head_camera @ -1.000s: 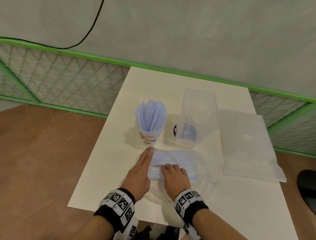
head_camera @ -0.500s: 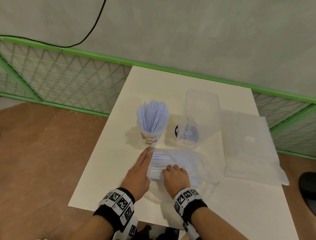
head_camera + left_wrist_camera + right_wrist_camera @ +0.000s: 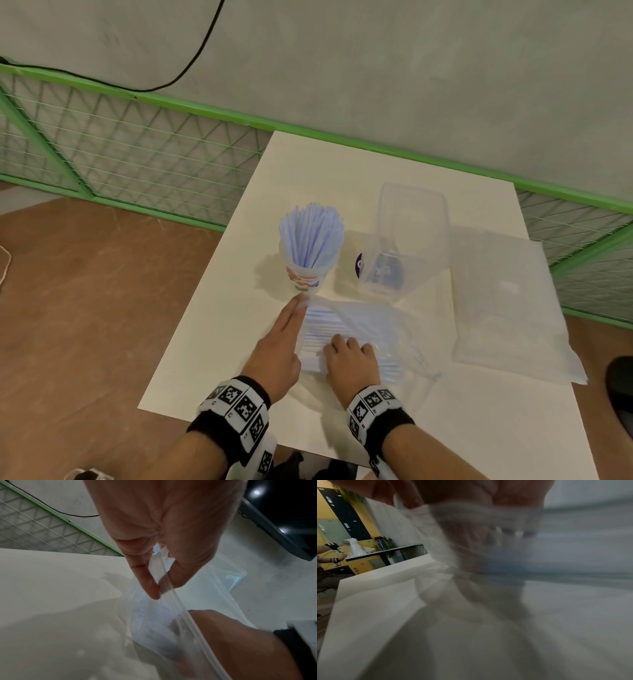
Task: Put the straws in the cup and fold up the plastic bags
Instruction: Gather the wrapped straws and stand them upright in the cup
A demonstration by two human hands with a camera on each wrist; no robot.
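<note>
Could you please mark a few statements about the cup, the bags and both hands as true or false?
1. The cup stands upright with straws in it. True.
2. The left hand pinches the zip edge of the bag of straws. True.
3. The right hand is lifted clear of that bag. False: it rests on it.
4. The flat empty bag lies left of the cup. False: it lies to the right.

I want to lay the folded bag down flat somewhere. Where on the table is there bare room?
Bare: the far strip of the table behind the cup and the clear container, and the near right corner. Crowded: the middle, around the bag of straws and both hands, and the right edge under the flat bag.
</note>
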